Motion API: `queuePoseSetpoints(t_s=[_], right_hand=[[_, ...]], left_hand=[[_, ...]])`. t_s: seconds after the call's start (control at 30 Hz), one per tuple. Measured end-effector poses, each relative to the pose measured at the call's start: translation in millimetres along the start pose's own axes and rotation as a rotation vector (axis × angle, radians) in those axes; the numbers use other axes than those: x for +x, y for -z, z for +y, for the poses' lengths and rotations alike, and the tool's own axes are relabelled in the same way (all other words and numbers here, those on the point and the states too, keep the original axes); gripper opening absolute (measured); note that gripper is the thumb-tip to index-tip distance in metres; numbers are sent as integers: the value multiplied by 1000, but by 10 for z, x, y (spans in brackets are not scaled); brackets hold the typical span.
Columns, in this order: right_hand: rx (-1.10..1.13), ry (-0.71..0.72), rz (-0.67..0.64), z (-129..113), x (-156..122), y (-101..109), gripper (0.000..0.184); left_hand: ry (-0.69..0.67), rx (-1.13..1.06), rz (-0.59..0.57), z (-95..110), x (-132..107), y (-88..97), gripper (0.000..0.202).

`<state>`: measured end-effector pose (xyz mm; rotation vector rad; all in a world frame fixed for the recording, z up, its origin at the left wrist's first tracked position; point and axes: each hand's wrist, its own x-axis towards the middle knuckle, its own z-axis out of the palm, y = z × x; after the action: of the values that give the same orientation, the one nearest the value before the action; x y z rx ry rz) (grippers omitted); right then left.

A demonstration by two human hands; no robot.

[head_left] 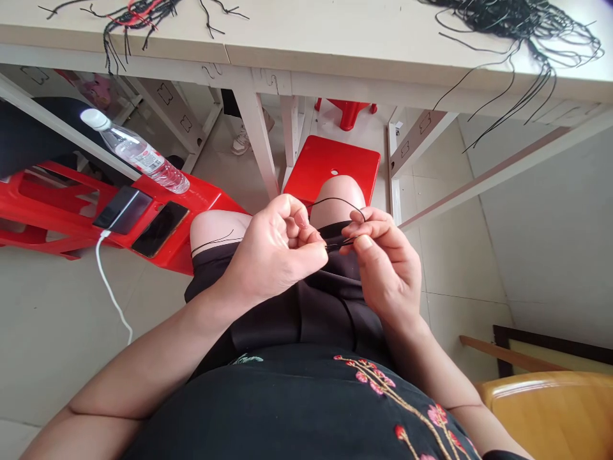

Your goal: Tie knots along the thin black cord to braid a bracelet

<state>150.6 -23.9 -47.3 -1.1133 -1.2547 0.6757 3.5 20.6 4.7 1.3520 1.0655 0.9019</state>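
your two hands pinch a thin black cord above your lap.
your left hand grips it from nine o'clock, your right hand from three, fingertips just apart; beyond, a black cord bundle lies on the tabletop between one and two o'clock, a bottle at ten.

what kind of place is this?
Probably a simple indoor workroom, perhaps for cord craft: a heap of black cords lies on a pale table, a red plastic stool stands below, and the left hand and right hand hold a black cord.
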Motion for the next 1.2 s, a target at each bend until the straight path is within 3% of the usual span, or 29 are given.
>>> queuePoseSetpoints(t_s=[0.2, 0.47, 0.57, 0.73, 0.83, 0.9, 0.97, 1.1, 1.2], right_hand=[[483, -334, -203, -37, 121, 66, 14], [600, -418, -298, -21, 142, 104, 39], [837, -426, -228, -25, 169, 181, 46], [1292, -474, -33, -31, 241, 352, 37], [1366, -447, -32, -40, 255, 372, 35], [1329, -442, -54, -48, 255, 347, 35], [1288, -442, -72, -47, 263, 319, 35], [1277, -400, -87, -6, 318, 334, 34], [1399, -376, -52, 5, 360, 406, 33]], left_hand=[[39, -87, -44, -31, 35, 10, 25], [74, -185, -30, -48, 90, -7, 24], [81, -205, -14, -68, 107, 21, 23], [120, -276, -12, -157, 148, 105, 21], [-24, -228, -42, -305, 201, 73, 20], [-162, -94, -114, -430, 245, -6, 39], [-197, 13, -271, -540, 280, -107, 59], [7, 32, -642, -625, 275, -241, 39], [100, 67, -613, -582, 226, -226, 26]])
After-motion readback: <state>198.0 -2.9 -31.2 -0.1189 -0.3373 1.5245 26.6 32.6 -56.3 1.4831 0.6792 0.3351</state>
